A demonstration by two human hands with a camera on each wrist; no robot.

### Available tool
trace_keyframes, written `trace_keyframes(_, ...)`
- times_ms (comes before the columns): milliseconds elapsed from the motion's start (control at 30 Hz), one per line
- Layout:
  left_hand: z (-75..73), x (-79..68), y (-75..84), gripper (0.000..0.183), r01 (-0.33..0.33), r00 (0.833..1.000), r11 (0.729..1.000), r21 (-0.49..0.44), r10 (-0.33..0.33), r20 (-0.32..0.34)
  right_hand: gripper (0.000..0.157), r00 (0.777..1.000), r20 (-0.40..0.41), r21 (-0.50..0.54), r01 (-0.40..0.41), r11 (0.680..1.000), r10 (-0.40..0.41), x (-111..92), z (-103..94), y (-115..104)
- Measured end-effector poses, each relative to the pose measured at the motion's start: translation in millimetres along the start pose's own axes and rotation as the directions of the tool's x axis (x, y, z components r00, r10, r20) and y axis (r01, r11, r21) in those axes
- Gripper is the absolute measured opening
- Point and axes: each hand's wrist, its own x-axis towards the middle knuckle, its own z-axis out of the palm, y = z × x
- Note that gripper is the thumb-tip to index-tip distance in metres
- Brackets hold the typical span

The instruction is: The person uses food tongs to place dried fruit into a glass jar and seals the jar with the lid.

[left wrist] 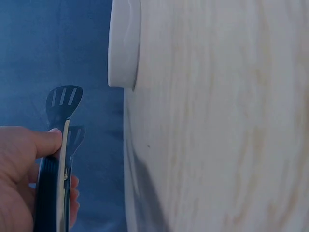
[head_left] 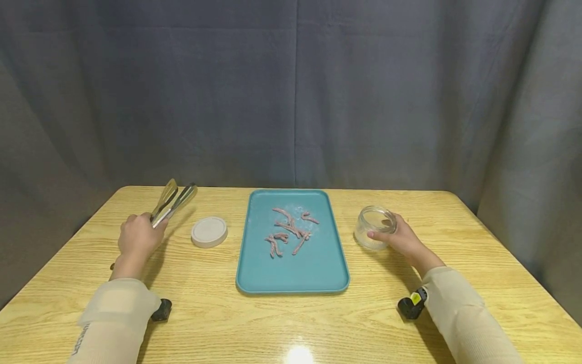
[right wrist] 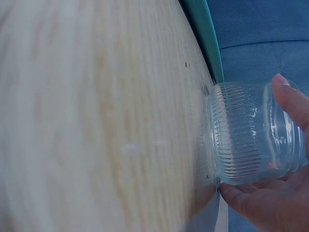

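Observation:
My left hand (head_left: 141, 235) grips a pair of metal tongs (left wrist: 60, 159) by the handles, its slotted heads spread apart and pointing away over the table's left side. In the left wrist view the thumb presses along one arm of the tongs. My right hand (head_left: 402, 240) holds a clear glass jar (head_left: 370, 228) from its right side, thumb and fingers round the ribbed wall. The jar is upright with its mouth uncovered, its base right at the tabletop. Between the hands lies a teal tray (head_left: 295, 280) bearing several pinkish, floury strips (head_left: 291, 230), probably raw meat.
A round white lid (head_left: 209, 231) lies on the wooden table (head_left: 204, 323) between the tongs and the tray. A small dark object (head_left: 112, 266) shows beside the left wrist. Grey curtains (head_left: 291, 96) hang behind the table and at both sides.

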Motion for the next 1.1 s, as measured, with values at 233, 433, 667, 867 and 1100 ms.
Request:
trace_keyframes(233,-4.9,0.2,12.2,0.058,-0.054,0.997,0.999,0.005,0.054,-0.056,0.115,1.000,-0.003,-0.012,-0.007,1.000,0.007,-2,0.2,-1)
trace_keyframes(433,-9.7,-0.3,24.7,0.058,-0.079,0.994,0.997,0.009,0.079,-0.075,0.116,1.000,-0.001,-0.006,-0.007,1.000,0.007,-4,0.9,-2)
trace_keyframes(667,-14.7,-4.1,40.0,0.056,-0.135,0.988,0.991,-0.008,0.134,-0.083,0.116,1.000,-0.006,-0.012,-0.002,1.000,0.002,-4,1.5,0)
trace_keyframes(867,-17.2,-9.3,54.1,0.051,-0.226,0.970,0.973,-0.044,0.221,-0.099,0.115,1.000,0.005,-0.010,-0.008,1.000,0.008,-4,0.8,-4)
trace_keyframes(1100,-15.1,-17.3,70.9,0.051,-0.323,0.945,0.944,-0.066,0.319,-0.068,0.113,1.000,-0.001,-0.014,0.003,1.000,-0.003,-3,0.4,-2)
